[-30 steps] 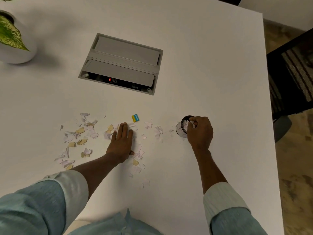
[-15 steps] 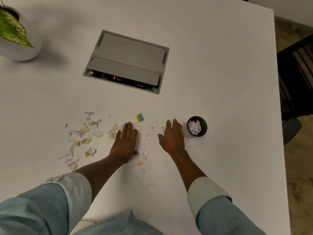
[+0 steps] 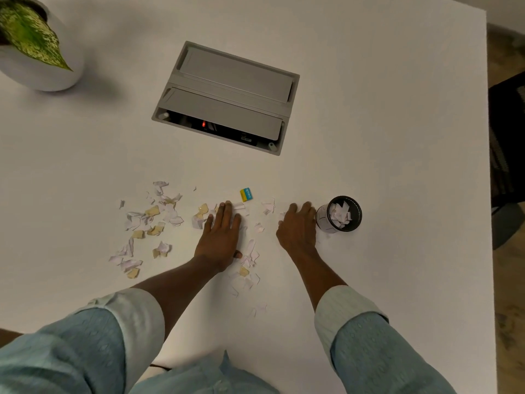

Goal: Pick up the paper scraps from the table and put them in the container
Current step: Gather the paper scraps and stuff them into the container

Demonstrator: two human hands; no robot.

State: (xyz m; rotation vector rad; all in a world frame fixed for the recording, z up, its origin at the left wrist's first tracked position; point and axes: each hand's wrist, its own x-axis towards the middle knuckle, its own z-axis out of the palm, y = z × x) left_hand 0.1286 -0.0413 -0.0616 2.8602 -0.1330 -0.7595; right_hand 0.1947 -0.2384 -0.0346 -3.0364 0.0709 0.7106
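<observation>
Head view: scraps (image 3: 153,220) lie scattered on the worktop (image 3: 383,137), most left of centre, a few between the hands and toward the near edge. Container (image 3: 322,220) stands upright at right, with some scraps already inside. Left hand (image 3: 220,237) is laid flat, fingers straight, on scraps in the middle; nothing is gripped. Right hand (image 3: 297,231) is laid palm down, fingers extended, just beside the container wall (contact cannot be told); nothing is seen held. Task judged early: most scraps are not yet in.

Risks: the container could be tipped by a careless sweep of the right hand, spilling its contents. Thin scraps could be pushed about rather than pinched, or wafted off by a fast move.
</observation>
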